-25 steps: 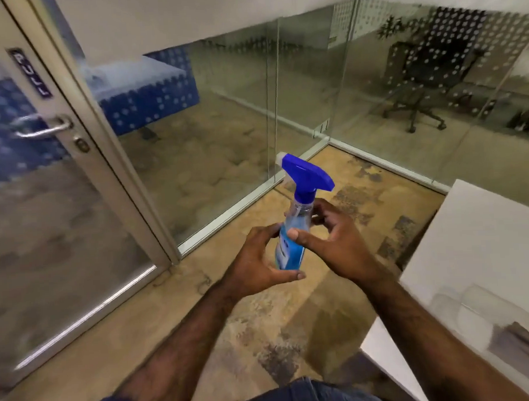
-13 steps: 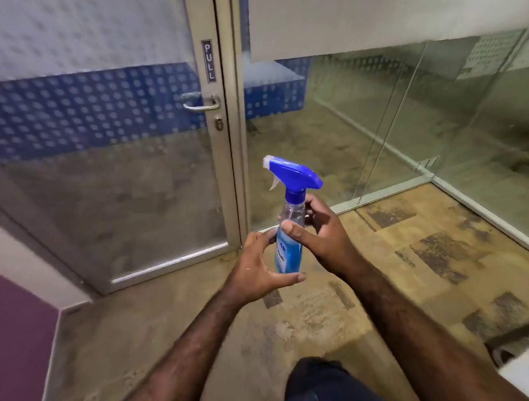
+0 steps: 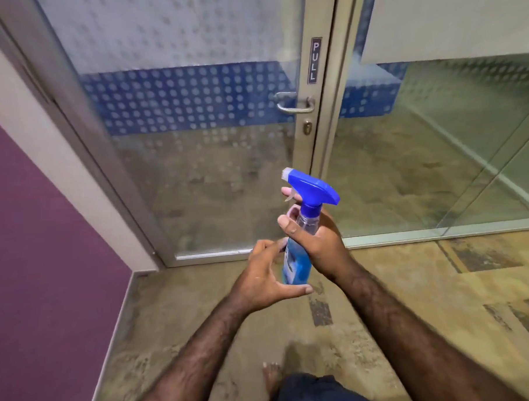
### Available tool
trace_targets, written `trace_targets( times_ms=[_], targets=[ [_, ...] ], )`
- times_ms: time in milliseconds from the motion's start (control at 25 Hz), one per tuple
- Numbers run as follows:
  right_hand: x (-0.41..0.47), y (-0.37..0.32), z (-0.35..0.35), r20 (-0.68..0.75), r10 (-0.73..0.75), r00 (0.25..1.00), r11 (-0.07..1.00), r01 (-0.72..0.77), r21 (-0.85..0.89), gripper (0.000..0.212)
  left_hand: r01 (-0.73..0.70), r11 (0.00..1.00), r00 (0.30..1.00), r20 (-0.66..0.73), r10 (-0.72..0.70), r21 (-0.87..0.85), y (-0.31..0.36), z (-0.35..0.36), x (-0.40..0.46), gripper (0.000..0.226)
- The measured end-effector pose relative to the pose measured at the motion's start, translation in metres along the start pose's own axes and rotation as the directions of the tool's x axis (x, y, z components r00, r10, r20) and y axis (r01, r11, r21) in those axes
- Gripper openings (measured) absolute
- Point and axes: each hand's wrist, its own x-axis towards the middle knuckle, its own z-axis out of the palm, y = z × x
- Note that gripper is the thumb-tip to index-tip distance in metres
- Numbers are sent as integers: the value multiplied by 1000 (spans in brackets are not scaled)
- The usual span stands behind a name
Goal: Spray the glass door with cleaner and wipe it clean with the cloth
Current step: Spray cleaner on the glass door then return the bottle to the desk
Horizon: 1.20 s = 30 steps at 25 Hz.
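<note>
The right hand (image 3: 316, 240) grips the neck of the spray bottle (image 3: 301, 229) at centre frame, a finger on the trigger; the left hand (image 3: 268, 277) cups its base loosely. The glass door (image 3: 194, 142) stands at eleven o'clock, apparently dry. By my judgement nothing is sprayed yet; no cloth shows, so wiping remains.

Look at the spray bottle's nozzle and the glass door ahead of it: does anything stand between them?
Nothing visible does. The spray bottle, held in the right hand with the left hand at its base, has its nozzle toward the glass door, with only open air and bare floor between.
</note>
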Motion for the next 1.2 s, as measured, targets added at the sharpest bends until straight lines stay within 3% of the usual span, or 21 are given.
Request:
trace_targets(
  times_ms=[280,400,520,640,880,1200],
  targets=[
    [4,-8,3,-15,-21,1000,998,22,61,53,-25,997,1000,8,24,76,3,-14,10,105],
    [21,-11,7,-14,-4,1000,996,5,93,45,-123,973,992,9,124,195,2,-29,25,106],
    [61,-19,23,-16,-36,999,997,37,73,39,-140,954,987,-44,157,265,-16,-63,51,110],
    [91,-31,40,-43,-90,995,993,93,75,38,-157,932,964,-153,217,328,-32,-107,70,93],
    [152,-85,68,-203,-186,961,973,209,95,31,-193,829,847,-337,411,525,-21,-230,134,73],
    [243,-212,93,-403,-357,843,922,388,-5,23,-157,624,640,-402,655,766,62,-392,225,68]
  ],
)
